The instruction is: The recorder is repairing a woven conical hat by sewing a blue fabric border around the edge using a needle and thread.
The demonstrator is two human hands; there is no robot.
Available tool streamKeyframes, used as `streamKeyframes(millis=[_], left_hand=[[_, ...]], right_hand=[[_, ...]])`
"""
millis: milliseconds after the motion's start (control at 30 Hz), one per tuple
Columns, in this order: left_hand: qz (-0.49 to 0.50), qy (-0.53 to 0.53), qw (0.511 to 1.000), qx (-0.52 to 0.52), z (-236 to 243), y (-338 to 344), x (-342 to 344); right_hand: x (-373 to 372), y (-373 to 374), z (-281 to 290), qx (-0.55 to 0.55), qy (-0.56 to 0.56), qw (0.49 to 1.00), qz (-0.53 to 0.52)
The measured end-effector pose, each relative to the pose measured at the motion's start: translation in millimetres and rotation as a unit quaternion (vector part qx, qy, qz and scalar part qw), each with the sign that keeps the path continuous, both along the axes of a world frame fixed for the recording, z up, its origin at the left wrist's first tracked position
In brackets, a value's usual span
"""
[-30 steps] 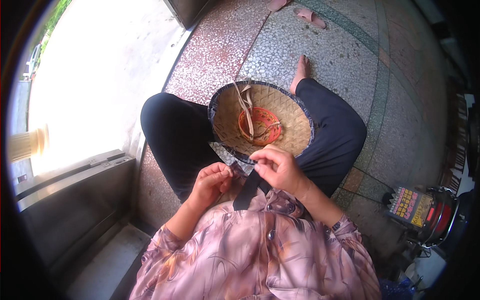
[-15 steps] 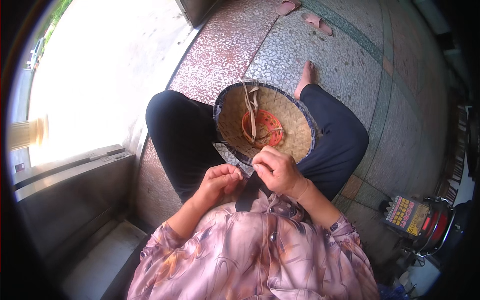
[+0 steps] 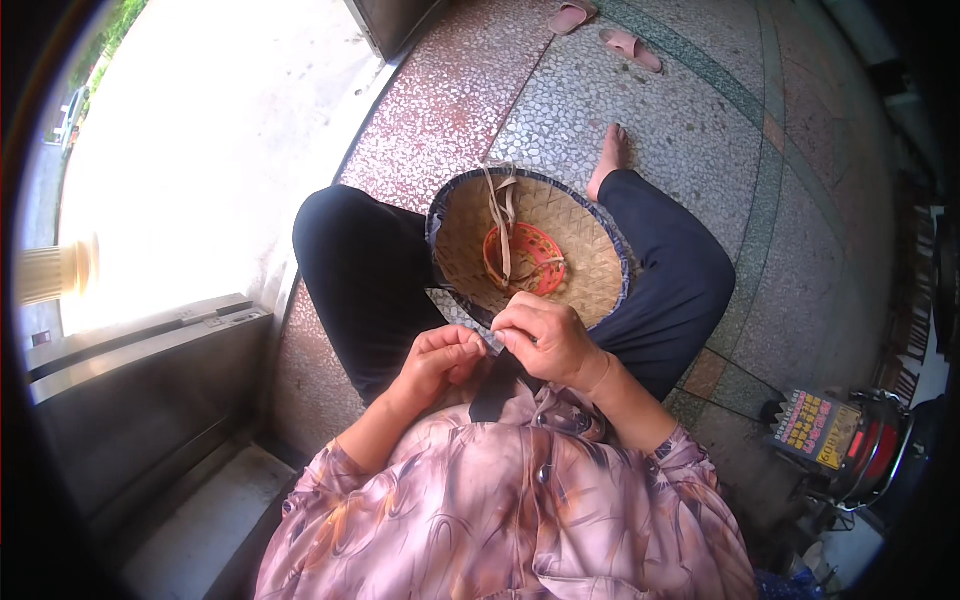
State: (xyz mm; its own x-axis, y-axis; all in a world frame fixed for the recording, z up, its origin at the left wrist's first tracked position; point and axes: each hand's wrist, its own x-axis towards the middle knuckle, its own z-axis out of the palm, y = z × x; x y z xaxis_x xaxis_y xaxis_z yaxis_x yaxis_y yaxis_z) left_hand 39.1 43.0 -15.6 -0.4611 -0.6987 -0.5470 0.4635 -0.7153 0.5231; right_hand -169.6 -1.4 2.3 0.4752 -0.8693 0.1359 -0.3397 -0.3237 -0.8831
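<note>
A woven straw hat [image 3: 590, 240] with a dark cloth-bound rim lies hollow side up between my knees. Inside its crown sits a red patterned lining ring [image 3: 540, 243], and pale cloth straps [image 3: 500, 230] hang across it from the far rim. Over my lap, just short of the hat's near edge, my left hand [image 3: 445, 360] pinches with thumb and forefinger. My right hand [image 3: 545, 338] pinches close beside it, fingertips nearly meeting the left ones. Whatever lies between the fingers is too fine to make out. A dark cloth strip [image 3: 495, 388] hangs below the hands.
Pink slippers [image 3: 632, 50] lie on the terrazzo floor [image 3: 690, 140] ahead. At left, a metal door-frame piece [image 3: 150, 350] stands beside a bright doorway. A vehicle's rear with a red lamp [image 3: 880, 450] and a printed plate [image 3: 815, 430] is at the right.
My right hand has shifted slightly left, bringing its fingertips closer to the left hand's. The left hand and the hat have hardly moved.
</note>
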Motion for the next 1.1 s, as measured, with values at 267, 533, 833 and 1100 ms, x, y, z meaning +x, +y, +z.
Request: streamKeyframes(millis=[267, 533, 833, 1100], left_hand=[[0.01, 0.006, 1.0, 0.011, -4, -18, -1], [-0.004, -0.098, 0.995, -0.006, -6, -4, -1], [-0.09, -0.1, 0.986, -0.095, -30, -1, -16], [-0.12, -0.152, 0.97, -0.145, -35, -10, -16]], right_hand=[[-15, -15, -9, 0.221, -0.098, 0.97, -0.03], [10, -5, -4, -0.024, 0.043, 0.998, 0.045], [-1, -1, 16, -0.046, 0.045, 0.997, 0.049], [2, 4, 15, -0.121, 0.116, 0.986, 0.015]])
